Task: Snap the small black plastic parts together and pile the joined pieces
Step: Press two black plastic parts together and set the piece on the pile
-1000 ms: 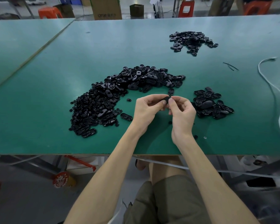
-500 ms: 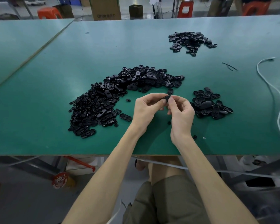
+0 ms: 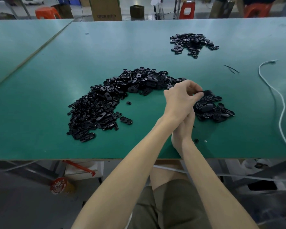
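The table [image 3: 56, 71] was plain green, the heaped parts [image 3: 104, 103] glossy black, the right-hand cable [image 3: 284, 105] white, the far stools [image 3: 47, 12] orange.
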`<action>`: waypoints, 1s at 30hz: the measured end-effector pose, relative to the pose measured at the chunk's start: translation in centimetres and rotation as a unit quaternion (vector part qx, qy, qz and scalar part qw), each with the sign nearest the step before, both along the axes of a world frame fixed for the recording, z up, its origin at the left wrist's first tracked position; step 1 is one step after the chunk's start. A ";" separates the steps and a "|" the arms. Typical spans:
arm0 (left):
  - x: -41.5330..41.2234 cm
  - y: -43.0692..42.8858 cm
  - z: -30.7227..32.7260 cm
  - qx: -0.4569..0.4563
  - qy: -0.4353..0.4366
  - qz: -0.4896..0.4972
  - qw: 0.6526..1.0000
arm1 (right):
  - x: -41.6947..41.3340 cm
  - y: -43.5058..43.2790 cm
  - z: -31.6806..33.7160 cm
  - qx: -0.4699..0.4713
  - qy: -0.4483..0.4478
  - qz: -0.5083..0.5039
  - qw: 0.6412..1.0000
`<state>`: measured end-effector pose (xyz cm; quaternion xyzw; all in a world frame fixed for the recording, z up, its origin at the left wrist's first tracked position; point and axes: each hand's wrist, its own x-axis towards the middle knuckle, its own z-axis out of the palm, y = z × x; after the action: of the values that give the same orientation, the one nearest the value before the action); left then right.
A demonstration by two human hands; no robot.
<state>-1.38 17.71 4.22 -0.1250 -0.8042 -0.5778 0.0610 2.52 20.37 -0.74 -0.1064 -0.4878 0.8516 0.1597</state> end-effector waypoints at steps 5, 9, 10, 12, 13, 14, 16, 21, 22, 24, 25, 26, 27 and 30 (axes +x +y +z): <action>0.2 -0.3 0.0 -0.057 -0.029 -0.046 0.997 | -0.2 -0.1 0.3 -0.006 -0.027 0.002 1.000; 0.6 -3.1 -0.3 -0.040 -0.023 0.009 0.999 | -0.4 -0.2 -0.1 0.064 -0.044 -0.028 0.997; 0.6 -4.2 -0.3 -0.052 -0.033 0.016 0.998 | -0.4 -0.3 -0.4 0.114 -0.051 -0.049 0.991; 0.5 -6.5 -0.2 -0.118 -0.043 0.021 0.992 | -0.5 -0.4 -0.5 0.149 -0.055 -0.061 0.985; 0.6 -7.7 -0.2 -0.166 -0.045 0.026 0.985 | -0.7 -0.3 -0.6 0.153 -0.058 -0.063 0.985; 0.6 -8.8 -0.1 -0.212 -0.048 0.038 0.975 | -0.7 -0.3 -0.6 0.156 -0.059 -0.063 0.984; 0.6 -11.2 0.3 -0.304 -0.046 0.063 0.949 | -0.9 -0.3 -0.6 0.161 -0.060 -0.062 0.983; 0.4 -15.3 0.7 -0.513 -0.134 0.031 0.847 | -0.8 -0.3 -0.6 0.162 -0.058 -0.053 0.984; 0.4 -15.5 0.6 -0.527 -0.145 0.027 0.837 | -0.8 -0.3 -0.6 0.162 -0.059 -0.051 0.984; 0.5 -15.5 0.3 -0.533 -0.140 0.027 0.834 | -0.7 -0.3 -0.5 0.165 -0.057 -0.050 0.983; 0.5 -15.3 0.1 -0.532 -0.135 0.028 0.836 | -0.7 -0.3 -0.5 0.169 -0.055 -0.047 0.983; 0.5 -15.2 0.0 -0.530 -0.132 0.030 0.837 | -0.6 -0.3 -0.5 0.173 -0.053 -0.043 0.983; 0.5 -15.0 -0.1 -0.526 -0.132 0.032 0.839 | -0.6 -0.4 -0.6 0.179 -0.050 -0.038 0.982; 0.4 -14.2 -0.9 -0.512 -0.124 0.044 0.849 | -0.6 -0.4 -0.6 0.194 -0.044 -0.021 0.980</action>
<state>-1.02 3.48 3.28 -0.0301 -0.9916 -0.0913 -0.0868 1.94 19.94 -1.35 -0.1215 -0.6481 0.7315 0.1737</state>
